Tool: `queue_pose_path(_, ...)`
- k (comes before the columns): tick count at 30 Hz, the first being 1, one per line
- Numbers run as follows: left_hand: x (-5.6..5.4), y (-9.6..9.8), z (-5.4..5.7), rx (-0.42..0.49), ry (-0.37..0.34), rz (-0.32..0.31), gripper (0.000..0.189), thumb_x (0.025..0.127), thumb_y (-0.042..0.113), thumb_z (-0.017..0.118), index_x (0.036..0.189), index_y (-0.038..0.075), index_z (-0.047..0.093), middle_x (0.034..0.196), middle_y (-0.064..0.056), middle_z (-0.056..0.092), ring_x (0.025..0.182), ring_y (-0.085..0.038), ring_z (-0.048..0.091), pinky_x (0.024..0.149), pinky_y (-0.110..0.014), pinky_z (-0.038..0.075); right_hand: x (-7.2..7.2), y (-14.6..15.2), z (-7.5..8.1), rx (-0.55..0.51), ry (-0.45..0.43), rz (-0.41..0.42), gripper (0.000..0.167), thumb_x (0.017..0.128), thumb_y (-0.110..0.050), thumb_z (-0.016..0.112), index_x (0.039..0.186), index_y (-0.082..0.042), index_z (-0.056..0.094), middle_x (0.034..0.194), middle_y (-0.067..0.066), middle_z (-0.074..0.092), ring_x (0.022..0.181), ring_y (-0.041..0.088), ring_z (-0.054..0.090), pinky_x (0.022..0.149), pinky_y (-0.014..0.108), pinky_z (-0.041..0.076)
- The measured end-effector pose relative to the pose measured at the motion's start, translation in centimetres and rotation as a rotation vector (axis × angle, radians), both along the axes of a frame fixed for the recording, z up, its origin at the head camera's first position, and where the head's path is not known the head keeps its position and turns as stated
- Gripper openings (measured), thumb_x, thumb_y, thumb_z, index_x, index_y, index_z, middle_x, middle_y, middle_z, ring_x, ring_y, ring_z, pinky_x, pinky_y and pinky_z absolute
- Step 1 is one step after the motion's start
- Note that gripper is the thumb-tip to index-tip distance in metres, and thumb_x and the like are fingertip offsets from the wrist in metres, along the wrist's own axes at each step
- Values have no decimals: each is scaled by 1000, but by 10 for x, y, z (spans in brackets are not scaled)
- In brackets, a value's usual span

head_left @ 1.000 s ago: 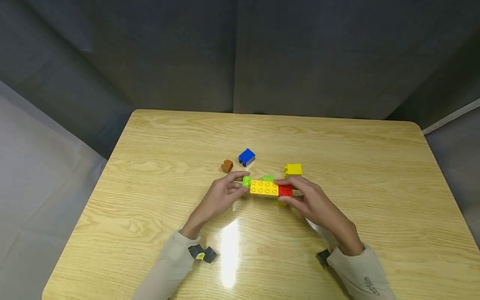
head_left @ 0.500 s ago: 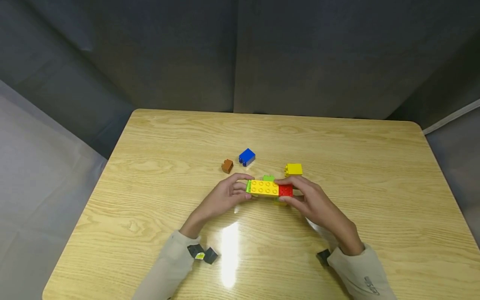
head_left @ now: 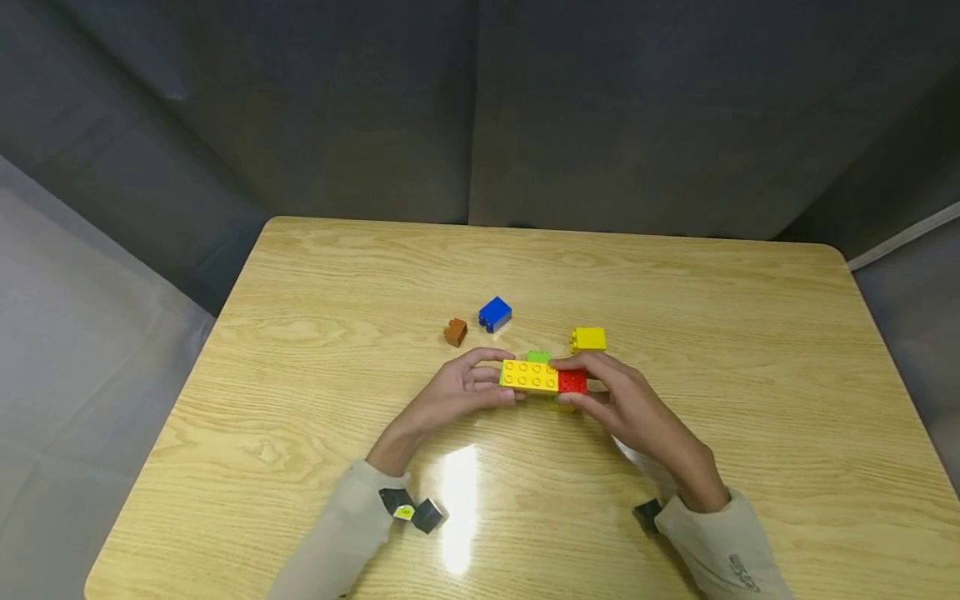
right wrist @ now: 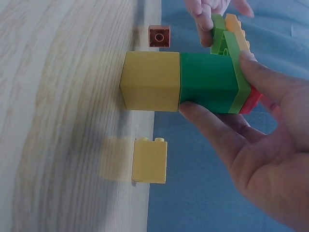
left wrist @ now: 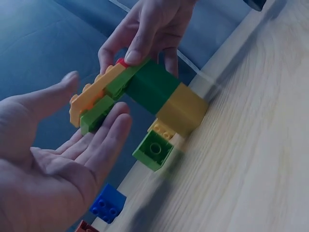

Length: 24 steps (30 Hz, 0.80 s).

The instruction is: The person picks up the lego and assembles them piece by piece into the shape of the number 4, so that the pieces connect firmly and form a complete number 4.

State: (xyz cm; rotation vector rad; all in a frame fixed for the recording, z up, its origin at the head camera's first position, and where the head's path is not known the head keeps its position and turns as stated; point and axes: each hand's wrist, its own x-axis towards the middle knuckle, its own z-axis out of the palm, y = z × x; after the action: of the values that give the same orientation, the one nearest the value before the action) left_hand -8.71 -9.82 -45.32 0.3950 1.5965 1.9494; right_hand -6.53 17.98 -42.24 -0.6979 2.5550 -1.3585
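Observation:
A toy brick tower stands on the table, with a yellow brick (right wrist: 152, 79) at the bottom and a dark green brick (right wrist: 207, 82) above it. On those lies a light green brick (left wrist: 126, 79), topped by a red brick (head_left: 572, 381) and a long yellow brick (head_left: 529, 376) that juts out leftward. My right hand (head_left: 630, 404) grips the tower's top from the right, thumb and fingers on opposite sides. Under the jutting end, straight fingers of my left hand (head_left: 461, 390) touch a small light green brick (left wrist: 96, 115) from below; the left thumb stands apart.
Behind the hands lie a blue brick (head_left: 495, 314), a brown brick (head_left: 455, 332) and another yellow brick (head_left: 588, 339). A loose green brick (left wrist: 153, 150) lies behind the tower with its hollow side showing. The wooden table (head_left: 337, 267) ends at dark curtains.
My left hand has moved slightly right, carrying the small light green brick from beside the long yellow brick's left end to underneath it. The right hand and tower look still.

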Motion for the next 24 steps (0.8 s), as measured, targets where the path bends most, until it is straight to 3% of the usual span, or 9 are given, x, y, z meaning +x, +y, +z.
queue_pose_path(3, 2, 3, 1, 39, -56, 13, 48, 106, 7, 59, 148, -7, 40, 129, -28, 65, 119, -49, 63, 104, -55, 50, 0, 0, -1, -13, 7, 7, 38, 97, -9, 73, 134, -5, 64, 131, 13, 62, 116, 31, 64, 83, 35, 62)
queue_pose_path(5, 2, 6, 2, 52, -80, 28, 41, 109, 12, 54, 144, -6, 43, 131, -29, 63, 118, -48, 64, 105, -58, 48, 0, 0, -1, -17, 12, 9, 38, 97, -9, 73, 134, -5, 64, 131, 13, 63, 115, 31, 64, 83, 35, 62)
queue_pose_path(13, -1, 20, 8, 14, -99, 70, 26, 111, 16, 52, 129, -2, 48, 128, -28, 64, 100, -25, 74, 99, -48, 55, -1, 2, -2, -19, 22, 11, 38, 97, -8, 73, 134, -4, 63, 130, 14, 63, 115, 32, 65, 82, 35, 62)
queue_pose_path(24, -6, 29, 14, -60, -102, 124, 35, 106, 10, 59, 133, -11, 53, 119, -27, 70, 85, -22, 76, 85, -41, 62, -1, 1, -2, -29, 19, 16, 37, 97, -7, 73, 133, -4, 64, 130, 13, 63, 114, 31, 65, 82, 35, 62)
